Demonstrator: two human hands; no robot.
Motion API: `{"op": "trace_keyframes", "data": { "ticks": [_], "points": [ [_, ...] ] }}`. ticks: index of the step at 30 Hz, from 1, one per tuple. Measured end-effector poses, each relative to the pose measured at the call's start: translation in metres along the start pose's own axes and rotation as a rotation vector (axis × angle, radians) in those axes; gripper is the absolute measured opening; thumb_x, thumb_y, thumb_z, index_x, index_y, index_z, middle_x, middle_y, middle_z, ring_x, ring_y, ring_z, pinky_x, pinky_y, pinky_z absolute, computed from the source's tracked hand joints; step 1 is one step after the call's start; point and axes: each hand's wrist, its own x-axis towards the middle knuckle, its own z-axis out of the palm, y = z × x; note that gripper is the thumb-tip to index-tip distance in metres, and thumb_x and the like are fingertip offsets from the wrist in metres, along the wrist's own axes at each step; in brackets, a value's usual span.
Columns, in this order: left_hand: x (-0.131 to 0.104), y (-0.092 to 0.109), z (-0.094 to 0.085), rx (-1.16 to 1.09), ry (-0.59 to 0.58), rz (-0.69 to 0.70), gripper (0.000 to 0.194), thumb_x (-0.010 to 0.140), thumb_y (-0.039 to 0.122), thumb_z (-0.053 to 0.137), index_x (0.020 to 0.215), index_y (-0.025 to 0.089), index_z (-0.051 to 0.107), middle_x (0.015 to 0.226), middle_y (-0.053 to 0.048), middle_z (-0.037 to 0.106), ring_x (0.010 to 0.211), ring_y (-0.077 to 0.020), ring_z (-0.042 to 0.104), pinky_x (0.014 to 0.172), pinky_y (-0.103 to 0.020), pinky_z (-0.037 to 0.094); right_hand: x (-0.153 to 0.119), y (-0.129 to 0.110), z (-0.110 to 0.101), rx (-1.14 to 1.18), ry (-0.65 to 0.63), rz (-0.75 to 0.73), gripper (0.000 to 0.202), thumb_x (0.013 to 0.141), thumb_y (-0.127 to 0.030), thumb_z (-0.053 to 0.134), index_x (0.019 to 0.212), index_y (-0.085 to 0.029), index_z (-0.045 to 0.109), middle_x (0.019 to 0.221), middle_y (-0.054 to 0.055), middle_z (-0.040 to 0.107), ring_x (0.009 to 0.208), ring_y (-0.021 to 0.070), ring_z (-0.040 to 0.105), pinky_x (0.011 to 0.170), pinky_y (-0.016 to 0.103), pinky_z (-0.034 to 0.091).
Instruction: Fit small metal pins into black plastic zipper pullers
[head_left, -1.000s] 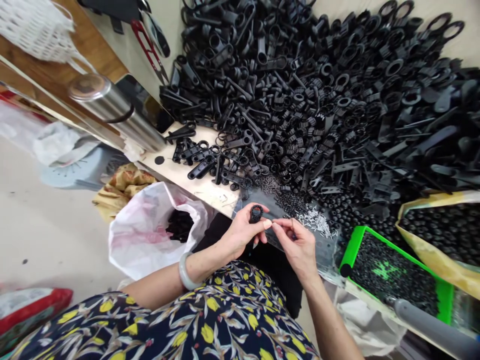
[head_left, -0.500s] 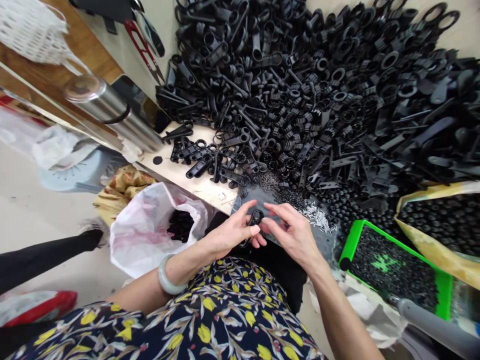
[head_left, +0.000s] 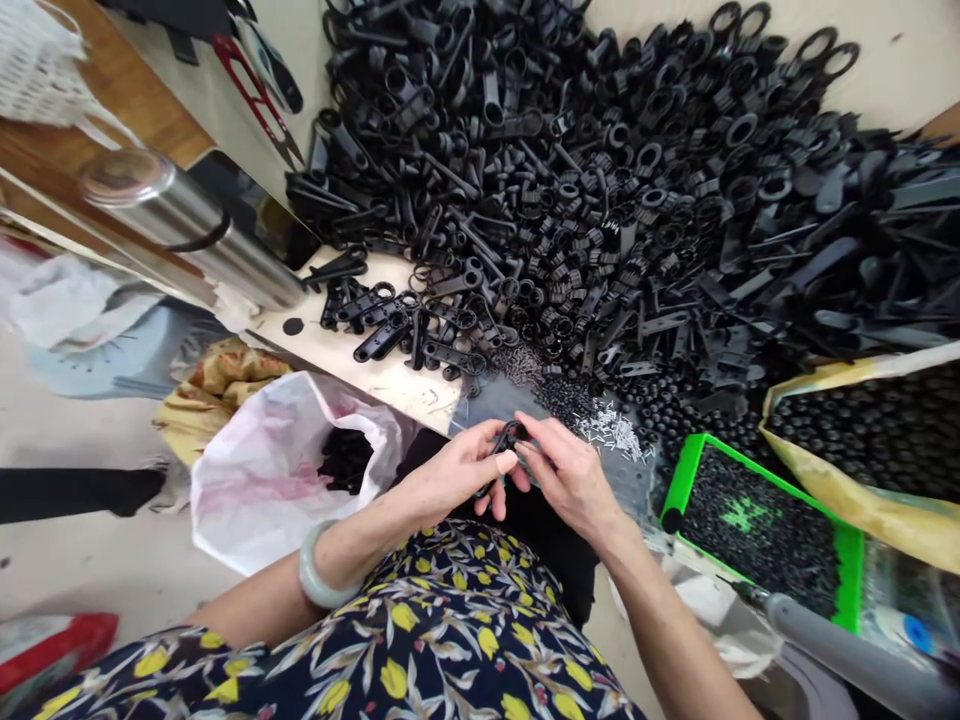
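Note:
A small black plastic part is held above the lap, at the near edge of the table. My left hand grips it between thumb and fingers. The fingertips of my right hand are pressed against its right side; whether they pinch some smaller piece is too small to tell. Just beyond the hands lie silver pins, small dark screws and a great heap of black plastic parts. Several black lever-shaped parts rest on the pale board to the left.
A white bag with black pieces stands left of the hands. A green tray of small black bits and a yellow bag of black round pieces are at the right. A steel flask lies upper left.
My right hand has closed in on the black part, its fingers now touching it where they were spread before. The whole view has shifted slightly, so the surroundings appear further left.

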Motion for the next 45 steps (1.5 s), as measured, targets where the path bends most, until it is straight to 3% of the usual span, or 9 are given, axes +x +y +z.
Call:
{"op": "trace_keyframes", "data": {
  "ticks": [6, 11, 16, 19, 24, 29, 33, 39, 45],
  "points": [
    [0.003, -0.01, -0.003, 0.11, 0.063, -0.015, 0.033, 0.095, 0.047, 0.062, 0.106, 0.017, 0.052, 0.078, -0.002, 0.069, 0.045, -0.0086, 0.06, 0.039, -0.017, 0.035, -0.012, 0.005, -0.002, -0.002, 0.021, 0.065, 0.038, 0.107, -0.031, 0.047, 0.143, -0.023, 0.059, 0.101, 0.007, 0.066, 0.085, 0.0168, 0.065, 0.077, 0.03, 0.056],
    [0.01, -0.001, -0.012, -0.081, 0.152, 0.002, 0.039, 0.09, 0.048, 0.07, 0.106, 0.018, 0.051, 0.075, -0.001, 0.069, 0.049, -0.0085, 0.061, 0.044, -0.017, 0.033, 0.01, 0.021, -0.024, -0.171, 0.148, 0.14, 0.024, 0.105, -0.032, 0.051, 0.115, -0.023, 0.072, 0.099, 0.005, 0.068, 0.084, 0.0166, 0.065, 0.077, 0.029, 0.053],
    [0.018, 0.001, -0.011, -0.175, 0.203, 0.022, 0.041, 0.085, 0.046, 0.076, 0.103, 0.017, 0.053, 0.073, 0.0, 0.068, 0.052, -0.01, 0.061, 0.049, -0.02, 0.038, 0.038, 0.033, -0.026, -0.526, -0.072, 0.098, 0.025, 0.107, -0.032, 0.048, 0.109, -0.024, 0.072, 0.104, 0.005, 0.066, 0.081, 0.0157, 0.066, 0.062, 0.026, 0.043],
    [0.02, -0.003, -0.011, -0.219, 0.19, -0.016, 0.041, 0.084, 0.046, 0.077, 0.102, 0.017, 0.054, 0.07, 0.0, 0.068, 0.05, -0.01, 0.059, 0.048, -0.021, 0.036, 0.043, 0.039, -0.022, -0.644, -0.116, 0.089, 0.026, 0.107, -0.03, 0.046, 0.113, -0.024, 0.071, 0.105, 0.006, 0.066, 0.08, 0.0154, 0.065, 0.058, 0.026, 0.037],
    [0.018, -0.005, -0.011, -0.258, 0.158, -0.033, 0.041, 0.082, 0.044, 0.08, 0.101, 0.016, 0.056, 0.073, -0.001, 0.068, 0.054, -0.0091, 0.059, 0.052, -0.021, 0.037, 0.046, 0.037, -0.022, -0.608, -0.105, 0.071, 0.027, 0.107, -0.031, 0.045, 0.108, -0.023, 0.071, 0.104, 0.005, 0.067, 0.079, 0.0149, 0.064, 0.057, 0.026, 0.036],
    [0.015, -0.004, -0.012, -0.198, 0.163, -0.026, 0.041, 0.08, 0.04, 0.081, 0.103, 0.017, 0.058, 0.074, 0.001, 0.065, 0.056, -0.0089, 0.057, 0.056, -0.021, 0.04, 0.029, 0.025, -0.029, -0.377, -0.002, 0.121, 0.021, 0.104, -0.033, 0.051, 0.099, -0.022, 0.068, 0.096, 0.003, 0.065, 0.075, 0.014, 0.062, 0.066, 0.026, 0.043],
    [0.018, -0.007, -0.011, 0.036, 0.25, 0.018, 0.03, 0.08, 0.038, 0.078, 0.09, 0.018, 0.058, 0.067, 0.004, 0.056, 0.052, -0.0092, 0.048, 0.051, -0.022, 0.034, -0.011, 0.023, -0.031, -0.229, 0.057, 0.21, 0.018, 0.102, -0.034, 0.055, 0.098, -0.023, 0.068, 0.091, 0.002, 0.065, 0.072, 0.0149, 0.059, 0.068, 0.028, 0.046],
    [0.034, -0.005, 0.005, 0.743, 0.388, 0.229, 0.025, 0.086, 0.033, 0.069, 0.068, 0.02, 0.059, 0.062, 0.003, 0.054, 0.061, -0.0148, 0.049, 0.06, -0.026, 0.03, -0.048, 0.025, -0.019, -0.272, 0.072, 0.244, 0.02, 0.105, -0.033, 0.051, 0.102, -0.024, 0.069, 0.097, 0.004, 0.069, 0.081, 0.0163, 0.066, 0.073, 0.027, 0.049],
    [0.053, -0.018, 0.022, 1.178, 0.378, 0.285, 0.012, 0.092, 0.034, 0.065, 0.087, 0.024, 0.07, 0.073, -0.005, 0.07, 0.067, -0.0224, 0.062, 0.063, -0.029, 0.032, -0.052, 0.029, -0.01, -0.395, 0.096, 0.159, 0.022, 0.107, -0.03, 0.049, 0.109, -0.022, 0.07, 0.101, 0.005, 0.071, 0.087, 0.0154, 0.069, 0.077, 0.025, 0.05]
  ]
}}
